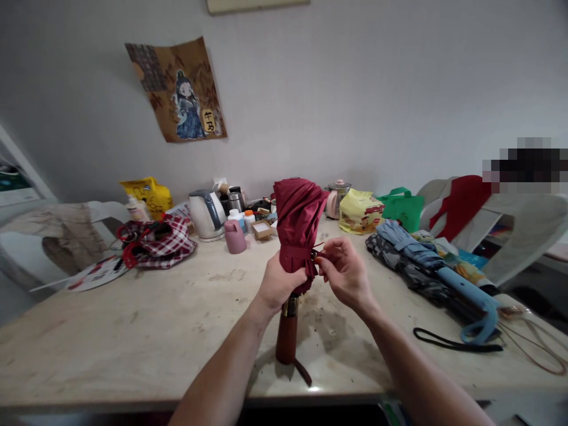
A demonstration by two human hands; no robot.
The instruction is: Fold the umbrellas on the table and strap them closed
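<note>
Plainly, as I follow this from afar, trouble could begin at the near end: the brown handle (287,337) points down at six o'clock, and if the burgundy umbrella (299,216) swivelled on it, the canopy would tip (whether its end truly rests on the surface (199,337), I can't tell). Higher up, a loosened left hand (277,284) would let the gathered folds spread and the band (294,254) go slack. The strap end (315,255) looks the weakest point, since so little of it sits between my fingertips; a slight twist could pull it free.

As for pose, my left forearm rises from seven o'clock and my right from between four and five, meeting at the umbrella, which stands nearly upright at the centre of my dial. The left grip is closed around the lower canopy, thumb laid across the front just under the band, fingers hidden behind. At three o'clock of the cloth, the right hand (346,269) holds a fine pinch on the strap end, thumb against fingertips, wrist bent inward.

Farther out, the light-blue umbrella (452,278) lies between three and four, too far aside to snag my right elbow, I judge; the pink cup (235,238) stands at nine, with the kettle (205,213) beyond.
</note>
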